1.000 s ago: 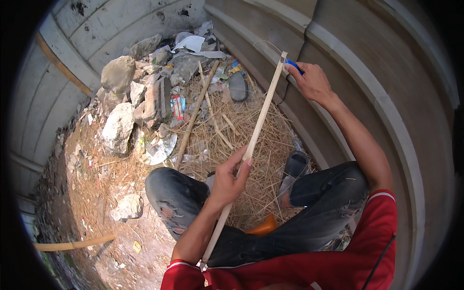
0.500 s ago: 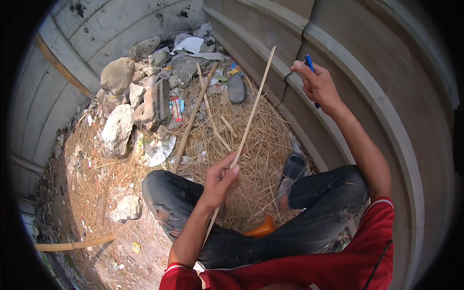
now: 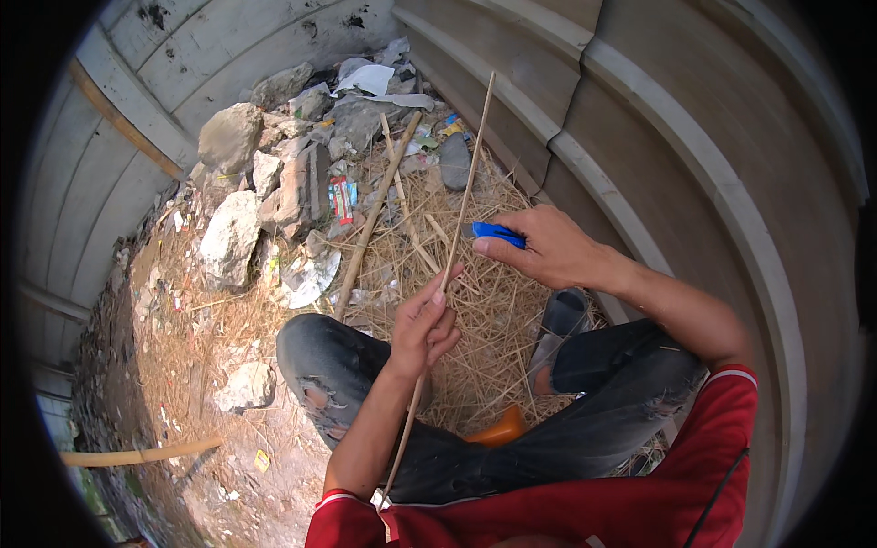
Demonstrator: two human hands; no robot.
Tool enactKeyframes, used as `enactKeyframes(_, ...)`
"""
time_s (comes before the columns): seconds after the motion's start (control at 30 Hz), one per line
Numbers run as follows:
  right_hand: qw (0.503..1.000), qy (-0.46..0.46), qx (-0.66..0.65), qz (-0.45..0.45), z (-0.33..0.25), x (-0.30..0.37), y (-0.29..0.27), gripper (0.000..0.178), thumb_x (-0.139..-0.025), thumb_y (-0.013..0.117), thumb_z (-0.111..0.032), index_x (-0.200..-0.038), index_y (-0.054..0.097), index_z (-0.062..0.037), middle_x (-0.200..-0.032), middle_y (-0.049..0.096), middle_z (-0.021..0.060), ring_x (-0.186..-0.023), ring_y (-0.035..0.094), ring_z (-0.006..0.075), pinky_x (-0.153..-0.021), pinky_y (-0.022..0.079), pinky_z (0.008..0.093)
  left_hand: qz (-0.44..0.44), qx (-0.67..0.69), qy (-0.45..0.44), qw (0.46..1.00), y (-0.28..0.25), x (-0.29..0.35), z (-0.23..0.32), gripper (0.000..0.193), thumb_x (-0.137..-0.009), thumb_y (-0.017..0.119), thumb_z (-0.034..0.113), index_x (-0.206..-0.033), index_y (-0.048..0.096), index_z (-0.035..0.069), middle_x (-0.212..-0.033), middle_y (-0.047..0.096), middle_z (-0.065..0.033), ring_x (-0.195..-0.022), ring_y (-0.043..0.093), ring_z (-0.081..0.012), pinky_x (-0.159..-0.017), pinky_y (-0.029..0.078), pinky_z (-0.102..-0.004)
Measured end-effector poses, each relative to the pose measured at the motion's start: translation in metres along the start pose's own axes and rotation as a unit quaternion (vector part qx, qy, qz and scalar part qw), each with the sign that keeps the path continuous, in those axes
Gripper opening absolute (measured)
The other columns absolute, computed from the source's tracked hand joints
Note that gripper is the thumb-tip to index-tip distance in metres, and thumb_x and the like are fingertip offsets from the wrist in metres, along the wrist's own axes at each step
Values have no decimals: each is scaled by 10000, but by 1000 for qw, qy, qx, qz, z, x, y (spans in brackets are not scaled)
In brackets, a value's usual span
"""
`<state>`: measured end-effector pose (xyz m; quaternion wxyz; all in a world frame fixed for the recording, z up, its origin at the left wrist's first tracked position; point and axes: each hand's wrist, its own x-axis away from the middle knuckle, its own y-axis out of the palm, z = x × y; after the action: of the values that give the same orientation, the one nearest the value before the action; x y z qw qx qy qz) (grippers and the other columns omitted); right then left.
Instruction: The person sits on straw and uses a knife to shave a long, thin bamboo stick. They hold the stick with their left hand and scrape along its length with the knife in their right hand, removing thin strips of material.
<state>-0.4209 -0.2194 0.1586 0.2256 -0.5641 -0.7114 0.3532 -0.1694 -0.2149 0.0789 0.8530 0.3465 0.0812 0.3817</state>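
A long thin bamboo strip (image 3: 472, 164) slants up and away from my lap. My left hand (image 3: 424, 329) is closed around it near its middle, and its lower end runs down past my forearm to my shirt. In my right hand (image 3: 555, 248) is a blue utility knife (image 3: 499, 235), held with the thumb along it. The knife's tip points left and lies at the strip, a little above my left hand. Whether the blade touches the strip cannot be made out.
Straw shavings (image 3: 484, 310) cover the ground between my bent legs. An orange object (image 3: 498, 427) lies under them. Ahead are rocks (image 3: 230, 233), litter and a bamboo pole (image 3: 375, 219). A corrugated metal wall (image 3: 676, 173) stands close on the right, and a pale wall (image 3: 265, 46) at the back left.
My right hand has come down and left with the knife, from beside the metal wall to the strip. The strip's upper end has swung left and now stands more upright.
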Motion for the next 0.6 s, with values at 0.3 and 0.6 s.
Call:
enactKeyframes(0.3, 992, 73, 97, 18, 12, -22, 9, 546, -1030, 535, -498, -872, 719, -9, -665, 639, 236, -658, 660, 442, -654, 506, 538, 33, -90, 28, 995, -4, 0, -9, 492, -1089, 527, 245, -1516, 443, 15, -569, 269, 77, -409, 215, -35, -412, 225, -214)
enactKeyframes(0.6, 989, -43, 131, -51, 4, -4, 22, 550, -1024, 532, -529, -902, 703, -21, -696, 656, 229, -698, 666, 454, -666, 508, 553, 18, -67, 11, 998, -8, -5, -10, 506, -1095, 514, 258, -1531, 429, 14, -574, 263, 87, -433, 205, -29, -415, 225, -213)
